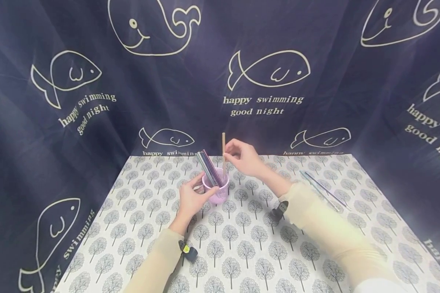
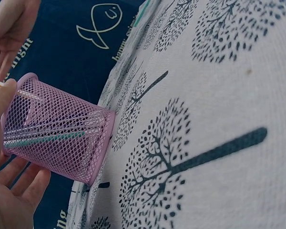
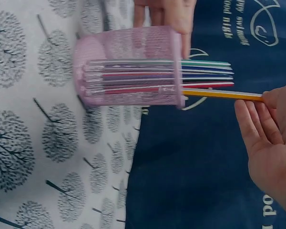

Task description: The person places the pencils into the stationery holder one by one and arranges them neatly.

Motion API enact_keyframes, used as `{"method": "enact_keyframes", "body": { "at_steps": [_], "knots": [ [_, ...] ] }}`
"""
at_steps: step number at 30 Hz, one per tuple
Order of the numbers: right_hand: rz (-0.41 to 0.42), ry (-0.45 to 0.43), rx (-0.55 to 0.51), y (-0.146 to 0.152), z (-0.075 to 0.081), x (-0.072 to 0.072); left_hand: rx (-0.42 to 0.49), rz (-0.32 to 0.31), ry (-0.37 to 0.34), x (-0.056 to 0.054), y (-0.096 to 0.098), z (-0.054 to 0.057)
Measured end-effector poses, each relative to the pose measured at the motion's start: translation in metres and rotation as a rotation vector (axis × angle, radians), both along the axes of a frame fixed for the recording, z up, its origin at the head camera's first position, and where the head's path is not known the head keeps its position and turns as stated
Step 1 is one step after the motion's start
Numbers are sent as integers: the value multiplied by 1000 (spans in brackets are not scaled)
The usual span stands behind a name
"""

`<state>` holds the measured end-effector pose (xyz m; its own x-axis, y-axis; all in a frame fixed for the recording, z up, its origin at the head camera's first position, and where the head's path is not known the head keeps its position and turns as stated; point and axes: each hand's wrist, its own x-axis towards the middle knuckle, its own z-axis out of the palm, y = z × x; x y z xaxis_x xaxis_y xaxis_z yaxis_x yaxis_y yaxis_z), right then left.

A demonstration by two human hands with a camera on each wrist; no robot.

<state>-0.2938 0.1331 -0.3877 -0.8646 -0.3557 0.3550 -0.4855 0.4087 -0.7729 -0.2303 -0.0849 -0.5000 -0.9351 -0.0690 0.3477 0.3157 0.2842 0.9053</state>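
Note:
A pink mesh pen cup [image 1: 218, 198] stands upright on the table, and my left hand [image 1: 191, 198] grips its side with the thumb near the rim. Several dark, striped pencils [image 1: 207, 163] lean in the cup towards the left. Between thumb and fingertips, my right hand [image 1: 245, 158] pinches the upper part of an orange-yellow pencil [image 3: 214, 94]. That pencil is upright, its lower end inside the cup on the right side. Through the mesh in the left wrist view, a green pencil [image 2: 52, 139] shows. The left fingers are partly hidden behind the cup [image 2: 62, 119].
Two slim pencils [image 1: 324, 190] lie on the table to the right, beside the right forearm. A tree-print cloth [image 1: 242, 260] covers the table. Behind it hangs a dark blue curtain [image 1: 212, 89] with fish drawings, close to the back edge.

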Motion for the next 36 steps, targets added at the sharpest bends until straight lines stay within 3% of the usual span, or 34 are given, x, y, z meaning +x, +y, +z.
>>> {"method": "enact_keyframes", "body": {
  "at_steps": [9, 16, 25, 30, 36],
  "knots": [
    [30, 36, 162, -12, -22, -5, 13, -2, 14, 0, -1, 0],
    [0, 75, 320, -22, -24, 0, 22, -9, 0, 0, 0, -1],
    [-42, 103, 347, -31, -23, -1, 20, -10, -18, 1, 0, 0],
    [-31, 75, 388, -35, -24, -1, 14, -8, -6, 0, -1, 0],
    [-34, 103, 418, -41, -24, 1, 10, -10, -16, 0, -1, 1]
  ]
}}
